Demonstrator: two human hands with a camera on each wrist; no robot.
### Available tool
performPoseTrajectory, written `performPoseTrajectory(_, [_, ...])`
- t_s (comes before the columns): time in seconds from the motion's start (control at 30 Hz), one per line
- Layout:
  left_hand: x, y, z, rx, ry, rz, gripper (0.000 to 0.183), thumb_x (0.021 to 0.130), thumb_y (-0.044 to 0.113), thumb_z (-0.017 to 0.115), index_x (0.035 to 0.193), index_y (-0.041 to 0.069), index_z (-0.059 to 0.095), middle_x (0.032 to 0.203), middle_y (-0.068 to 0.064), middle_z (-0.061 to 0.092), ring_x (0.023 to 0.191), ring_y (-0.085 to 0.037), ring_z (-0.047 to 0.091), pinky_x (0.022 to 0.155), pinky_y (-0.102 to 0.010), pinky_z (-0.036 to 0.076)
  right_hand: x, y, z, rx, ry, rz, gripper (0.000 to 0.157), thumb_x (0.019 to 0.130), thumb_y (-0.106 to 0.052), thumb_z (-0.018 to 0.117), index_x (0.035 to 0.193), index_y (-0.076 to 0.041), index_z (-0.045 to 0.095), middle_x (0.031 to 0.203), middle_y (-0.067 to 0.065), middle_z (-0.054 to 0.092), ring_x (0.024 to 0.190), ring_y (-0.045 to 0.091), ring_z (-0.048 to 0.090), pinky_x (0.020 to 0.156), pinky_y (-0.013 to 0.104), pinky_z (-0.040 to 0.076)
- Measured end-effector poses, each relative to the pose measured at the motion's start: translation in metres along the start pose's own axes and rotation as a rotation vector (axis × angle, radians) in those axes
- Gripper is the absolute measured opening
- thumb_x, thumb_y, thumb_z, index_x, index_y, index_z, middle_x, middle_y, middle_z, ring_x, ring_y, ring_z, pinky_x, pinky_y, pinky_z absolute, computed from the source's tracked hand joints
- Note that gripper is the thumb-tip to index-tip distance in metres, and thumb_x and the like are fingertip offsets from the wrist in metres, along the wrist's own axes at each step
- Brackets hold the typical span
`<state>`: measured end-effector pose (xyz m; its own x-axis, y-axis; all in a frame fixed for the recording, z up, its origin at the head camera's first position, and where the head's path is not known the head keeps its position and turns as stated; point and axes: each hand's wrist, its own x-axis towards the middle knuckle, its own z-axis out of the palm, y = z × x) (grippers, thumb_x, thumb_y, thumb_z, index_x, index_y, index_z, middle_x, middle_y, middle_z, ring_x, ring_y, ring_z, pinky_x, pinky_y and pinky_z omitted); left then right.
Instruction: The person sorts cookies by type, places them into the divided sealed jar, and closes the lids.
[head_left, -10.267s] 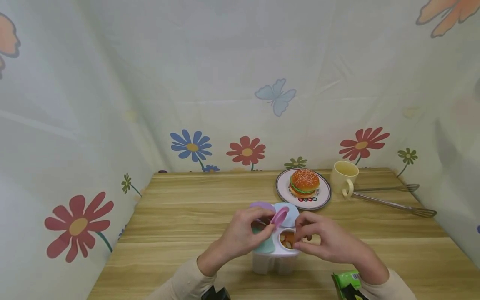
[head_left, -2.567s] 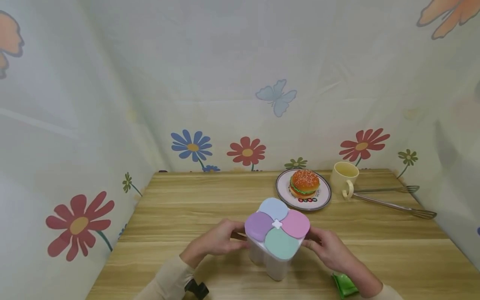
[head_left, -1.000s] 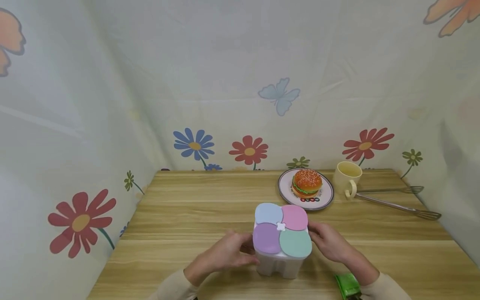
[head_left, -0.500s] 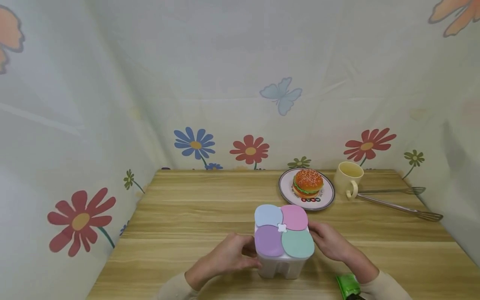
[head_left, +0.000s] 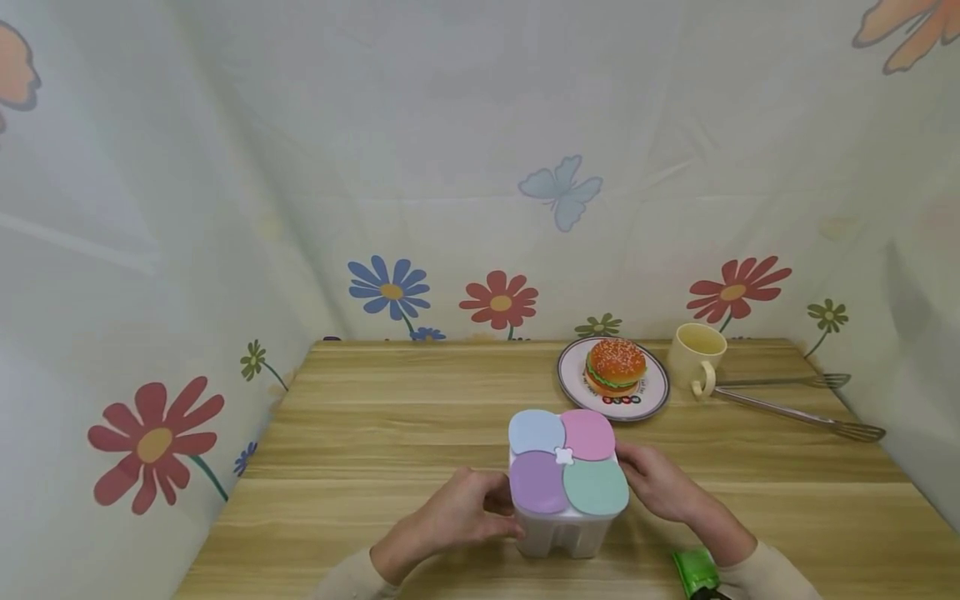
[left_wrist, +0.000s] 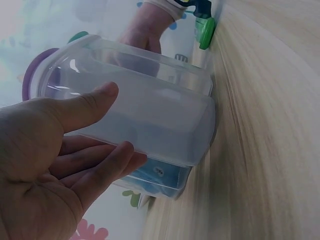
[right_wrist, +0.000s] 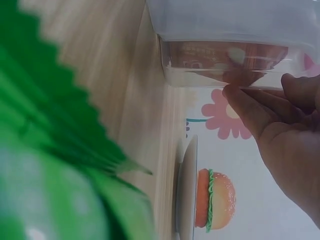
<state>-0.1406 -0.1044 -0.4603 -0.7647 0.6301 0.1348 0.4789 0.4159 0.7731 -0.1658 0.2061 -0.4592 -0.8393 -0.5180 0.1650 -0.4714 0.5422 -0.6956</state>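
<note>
A clear-walled storage box [head_left: 564, 533] with several compartments stands upright on the table. Its flap lids are all down: blue [head_left: 536, 431], pink [head_left: 588, 433], purple [head_left: 537, 482] and green [head_left: 596, 487]. My left hand [head_left: 465, 512] holds the box's left side, thumb and fingers spread around a corner in the left wrist view. At the right side, my right hand [head_left: 663, 487] holds it by the fingers; its far fingertips are hidden in the head view. Through the walls show a blue packet [left_wrist: 159, 174] and a reddish-brown packet [right_wrist: 225, 57].
Behind the box is a plate [head_left: 567, 392] bearing a toy hamburger [head_left: 615, 367]. A yellow mug [head_left: 693, 354] stands at the back right, beside two long-handled metal utensils [head_left: 787, 404]. One green packet [head_left: 696, 571] lies by my right wrist. A printed cloth hangs behind the table.
Ten seconds ago my left hand held the pink lid up; now it is down. The box has since been turned, bringing purple and green to the front. Over the last half second everything stays nearly still.
</note>
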Motion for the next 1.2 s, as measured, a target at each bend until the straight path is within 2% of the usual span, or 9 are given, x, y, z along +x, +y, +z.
performPoseTrajectory(0.23, [-0.001,-0.001,0.002,-0.008,-0.008,-0.002,0.030,0.075,0.018,0.085,0.099,0.008,0.070,0.095,0.000,0.074,0.086,-0.003,0.068,0.076,-0.014,0.055,-0.001,0.005,-0.001,-0.021,-0.011,-0.001,0.029,0.099,-0.002,0.049,0.125,0.004,0.060,0.122,0.016,0.065,0.116,0.030,0.059,0.095,0.042,0.052])
performPoseTrajectory(0.53, [-0.003,-0.002,0.000,0.071,-0.003,0.041,0.030,0.077,0.022,0.083,0.102,0.010,0.070,0.096,0.003,0.073,0.088,-0.009,0.069,0.077,-0.015,0.055,-0.003,0.008,-0.005,0.086,-0.050,0.021,0.038,0.097,-0.009,0.057,0.130,0.009,0.053,0.129,0.025,0.059,0.115,0.037,0.060,0.091,0.038,0.055])
performPoseTrajectory(0.7, [-0.005,-0.001,-0.002,0.096,-0.015,0.037,0.031,0.080,0.026,0.081,0.106,0.011,0.071,0.099,0.004,0.073,0.092,-0.011,0.069,0.077,-0.015,0.055,-0.005,0.007,-0.008,0.059,-0.030,-0.005,0.035,0.094,-0.012,0.063,0.126,0.002,0.059,0.122,0.017,0.065,0.107,0.022,0.064,0.089,0.039,0.057])
performPoseTrajectory(0.87, [-0.010,0.004,-0.008,0.137,0.005,0.020,0.034,0.081,0.033,0.079,0.108,0.015,0.070,0.103,0.005,0.071,0.095,-0.010,0.067,0.079,-0.017,0.055,-0.010,0.008,-0.011,0.006,0.003,-0.018,0.031,0.091,-0.013,0.067,0.121,-0.004,0.064,0.113,0.007,0.069,0.098,0.007,0.064,0.083,0.035,0.058])
performPoseTrajectory(1.0, [-0.013,0.010,-0.015,0.150,0.033,0.008,0.041,0.082,0.039,0.077,0.113,0.013,0.068,0.109,0.000,0.071,0.098,-0.013,0.067,0.081,-0.020,0.056,-0.014,0.007,-0.013,-0.029,0.017,-0.008,0.030,0.091,-0.013,0.068,0.119,-0.006,0.065,0.110,0.003,0.070,0.095,0.005,0.063,0.080,0.031,0.058])
performPoseTrajectory(1.2, [-0.018,0.017,-0.026,0.215,0.104,-0.008,0.044,0.080,0.048,0.077,0.107,0.014,0.065,0.097,0.005,0.068,0.090,-0.006,0.063,0.077,-0.020,0.055,-0.020,0.004,-0.017,-0.082,0.023,0.013,0.028,0.089,-0.015,0.069,0.116,-0.006,0.067,0.107,0.003,0.071,0.088,0.004,0.063,0.076,0.027,0.058])
